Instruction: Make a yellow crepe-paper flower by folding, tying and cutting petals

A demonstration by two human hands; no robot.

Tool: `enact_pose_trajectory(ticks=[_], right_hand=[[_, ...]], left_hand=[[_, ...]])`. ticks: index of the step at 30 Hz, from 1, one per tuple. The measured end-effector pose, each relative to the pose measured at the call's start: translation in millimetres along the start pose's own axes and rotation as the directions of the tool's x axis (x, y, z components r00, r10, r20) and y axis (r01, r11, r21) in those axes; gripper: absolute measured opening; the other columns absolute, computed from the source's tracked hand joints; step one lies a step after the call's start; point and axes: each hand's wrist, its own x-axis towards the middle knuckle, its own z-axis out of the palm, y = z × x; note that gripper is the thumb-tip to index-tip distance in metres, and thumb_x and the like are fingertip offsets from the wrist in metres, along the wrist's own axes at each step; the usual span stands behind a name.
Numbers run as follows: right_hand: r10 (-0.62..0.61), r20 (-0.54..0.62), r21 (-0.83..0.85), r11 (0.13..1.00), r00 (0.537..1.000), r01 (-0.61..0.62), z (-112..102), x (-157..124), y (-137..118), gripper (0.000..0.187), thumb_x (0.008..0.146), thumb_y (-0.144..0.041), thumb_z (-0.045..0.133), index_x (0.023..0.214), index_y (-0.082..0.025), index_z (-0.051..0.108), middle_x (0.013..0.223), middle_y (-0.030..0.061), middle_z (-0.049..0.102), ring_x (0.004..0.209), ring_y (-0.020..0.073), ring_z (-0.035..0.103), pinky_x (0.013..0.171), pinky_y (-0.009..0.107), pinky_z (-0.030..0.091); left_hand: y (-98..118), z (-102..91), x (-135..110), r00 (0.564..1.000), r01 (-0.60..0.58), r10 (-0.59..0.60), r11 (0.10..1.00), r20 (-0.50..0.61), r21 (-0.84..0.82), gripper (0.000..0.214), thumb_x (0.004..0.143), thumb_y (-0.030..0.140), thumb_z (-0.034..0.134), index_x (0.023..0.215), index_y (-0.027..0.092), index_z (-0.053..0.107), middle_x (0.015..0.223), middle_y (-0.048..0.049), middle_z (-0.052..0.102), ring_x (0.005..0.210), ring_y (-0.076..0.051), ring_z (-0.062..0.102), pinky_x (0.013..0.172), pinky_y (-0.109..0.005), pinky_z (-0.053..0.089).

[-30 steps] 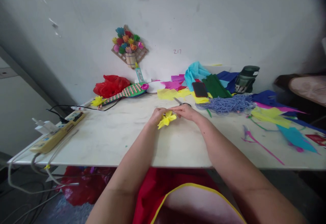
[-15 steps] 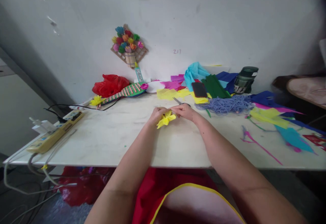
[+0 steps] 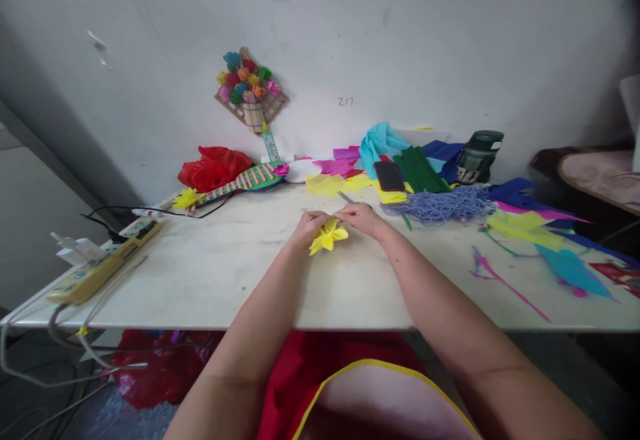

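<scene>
A yellow crepe-paper flower (image 3: 329, 235) with its petals spread faces me above the table. My left hand (image 3: 309, 228) is closed around the base of the flower. Close beside it, my right hand (image 3: 360, 217) is pinched, its fingertips meeting the left fingers behind the petals. What the right fingertips grip is too small and hidden to tell. Just beyond the right hand lies a pair of scissors (image 3: 346, 197), its handles partly covered by that hand.
Blue-grey yarn (image 3: 437, 207), a phone (image 3: 389, 177), coloured crepe paper (image 3: 420, 168) and a dark green jar (image 3: 480, 157) lie right. A green lute-shaped craft (image 3: 250, 183) is at the back left, a power strip (image 3: 107, 260) at the left edge. A flower craft (image 3: 250, 90) leans on the wall.
The flower has turned slightly so its petals show more fully toward me. My right hand has drawn a little away from the petals. The view has shifted slightly.
</scene>
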Motion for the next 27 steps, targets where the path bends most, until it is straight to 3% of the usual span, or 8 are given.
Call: enact_pose_trajectory(ticks=[14,20,27], right_hand=[[-0.033,-0.007,0.038,0.999,0.999,0.033,0.3,-1.4,-0.2,0.021,0.072,-0.032,0.056,0.07,-0.015,0.069,0.067,0.0023,0.065,0.067,0.0131,0.059,0.065,0.027,0.046],[-0.132,-0.042,-0.091,0.988,0.99,0.128,0.9,2.3,1.6,0.021,0.074,-0.033,0.055,0.072,-0.017,0.07,0.07,0.001,0.065,0.068,0.0123,0.058,0.065,0.026,0.045],[-0.22,-0.065,-0.18,0.962,0.973,0.206,0.9,1.8,-4.7,0.023,0.077,-0.035,0.054,0.073,-0.019,0.07,0.07,0.0009,0.066,0.07,0.0126,0.058,0.064,0.026,0.045]], left_hand=[[-5.8,0.6,2.1,1.0,0.017,-0.016,0.998,0.012,-0.068,0.021,0.063,0.029,0.055,0.063,0.01,0.063,0.054,-0.0014,0.054,0.054,-0.011,0.047,0.052,-0.023,0.034],[-0.8,0.4,1.7,1.0,-0.001,0.0,0.999,-0.03,-0.048,0.02,0.063,0.029,0.055,0.057,0.011,0.06,0.051,0.0004,0.049,0.052,-0.009,0.042,0.05,-0.022,0.031],[-0.5,-0.5,2.7,0.996,0.072,-0.077,0.991,-0.042,-0.114,0.017,0.06,0.029,0.056,0.058,0.012,0.059,0.05,0.0009,0.05,0.05,-0.009,0.042,0.049,-0.022,0.031]])
